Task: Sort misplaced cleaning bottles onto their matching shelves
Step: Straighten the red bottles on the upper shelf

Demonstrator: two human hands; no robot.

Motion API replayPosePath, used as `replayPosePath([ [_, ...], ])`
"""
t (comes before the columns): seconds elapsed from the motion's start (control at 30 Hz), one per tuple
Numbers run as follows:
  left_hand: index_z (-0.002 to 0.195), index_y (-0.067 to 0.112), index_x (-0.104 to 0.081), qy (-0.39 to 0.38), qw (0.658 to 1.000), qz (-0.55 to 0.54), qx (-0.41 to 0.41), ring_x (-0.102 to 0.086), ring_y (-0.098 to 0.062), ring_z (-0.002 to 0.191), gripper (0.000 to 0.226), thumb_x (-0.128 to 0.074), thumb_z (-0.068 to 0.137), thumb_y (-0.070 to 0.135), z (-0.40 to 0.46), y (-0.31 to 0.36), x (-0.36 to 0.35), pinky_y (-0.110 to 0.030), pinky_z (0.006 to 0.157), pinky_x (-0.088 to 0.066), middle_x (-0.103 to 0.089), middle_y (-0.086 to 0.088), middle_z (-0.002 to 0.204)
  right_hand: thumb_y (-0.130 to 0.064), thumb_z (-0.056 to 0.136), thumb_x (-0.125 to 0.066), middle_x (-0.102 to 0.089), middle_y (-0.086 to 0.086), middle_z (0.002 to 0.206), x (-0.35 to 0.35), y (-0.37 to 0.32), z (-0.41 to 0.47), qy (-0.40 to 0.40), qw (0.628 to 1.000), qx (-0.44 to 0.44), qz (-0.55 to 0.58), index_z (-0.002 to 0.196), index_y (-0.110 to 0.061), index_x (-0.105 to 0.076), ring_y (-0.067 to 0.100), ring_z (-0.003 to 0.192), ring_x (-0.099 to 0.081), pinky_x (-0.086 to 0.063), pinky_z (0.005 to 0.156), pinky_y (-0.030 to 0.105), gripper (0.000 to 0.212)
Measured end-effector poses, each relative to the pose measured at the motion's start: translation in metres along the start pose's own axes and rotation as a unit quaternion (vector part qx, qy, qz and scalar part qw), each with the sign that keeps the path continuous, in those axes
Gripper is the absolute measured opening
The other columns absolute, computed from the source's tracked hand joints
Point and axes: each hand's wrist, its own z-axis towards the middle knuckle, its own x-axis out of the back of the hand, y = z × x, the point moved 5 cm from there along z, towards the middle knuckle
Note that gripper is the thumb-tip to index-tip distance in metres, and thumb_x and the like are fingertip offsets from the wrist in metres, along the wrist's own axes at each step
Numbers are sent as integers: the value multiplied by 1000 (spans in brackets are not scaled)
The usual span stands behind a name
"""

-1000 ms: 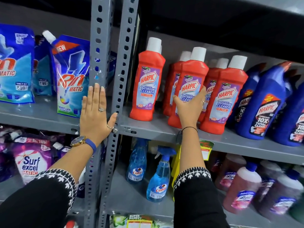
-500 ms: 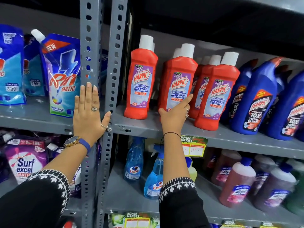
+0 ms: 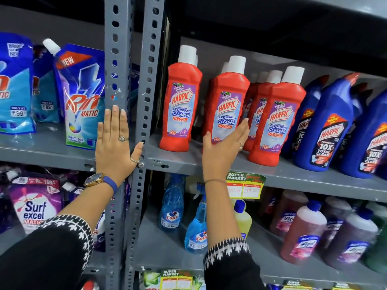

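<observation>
My left hand (image 3: 116, 143) lies flat and spread against the grey shelf post (image 3: 117, 59), holding nothing, so I take it as a brace only. My right hand (image 3: 225, 147) is open too, fingers (image 3: 244, 125) stretched up and to the right, palm turned toward the second red bathroom cleaner bottle (image 3: 227, 101); the fingertips reach the right lower edge of its label, but I cannot tell for sure whether they press it or sit just in front. That bottle stands upright on the upper shelf (image 3: 293, 174), white cap at the top, its long axis vertical, and it is directly ahead of and slightly above my right palm. Another red bottle (image 3: 180, 99) stands apart to its left, nearer the post; a cluster of red bottles (image 3: 276, 116) crowds close on its right, and beyond those stand the blue toilet cleaner bottles (image 3: 326, 126). The right hand is clearly the nearer one; the left is well apart, across the post. Since the bottle rises straight up, I judge any grip must close sideways around its body. The gap on its right looks tight, so I would watch that my fingers do not nudge the neighbouring bottle. Spray bottles (image 3: 196, 227) sit on the shelf below, out of the way.
</observation>
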Motion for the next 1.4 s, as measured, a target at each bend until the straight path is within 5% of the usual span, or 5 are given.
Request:
replayPosePath([
  [0.13,150,3,-2,4,1000,5,-1,9,-21,144,77,-34,92,43,1,0,0,-35,117,6,-11,-21,155,-24,77,-61,-42,4,125,2,14,-92,49,988,143,-33,126,-14,-41,22,115,-43,-26,101,31,54],
  [0.23,150,2,-4,5,1000,8,-4,2,-27,144,77,-35,92,42,1,1,1,-35,117,7,-12,-22,155,-35,67,-62,-53,6,115,-8,78,-147,-35,998,-20,-44,116,-22,-44,26,111,-47,-25,89,37,53],
  [0.37,149,0,-7,13,1000,5,-9,-4,-32,143,77,-38,91,41,2,1,1,-34,117,7,-14,-22,154,-22,66,-79,-38,17,140,3,152,-177,-95,964,-228,-99,134,-12,-39,38,130,-37,-26,103,53,80],
  [0.6,149,0,-7,12,1000,1,-11,-5,-33,143,77,-39,92,42,1,0,1,-35,117,7,-13,-22,154,-15,63,-83,-59,11,121,9,219,-210,-207,913,-348,-49,128,-16,-43,31,110,-59,-50,94,49,76],
  [1.4,149,1,-7,2,1000,13,-8,-7,-34,142,77,-41,94,42,0,-1,0,-34,117,6,-14,-23,154,-42,65,-81,-54,6,114,-32,160,-241,-317,899,-280,-117,107,-17,-43,27,109,-55,-52,86,44,62],
])
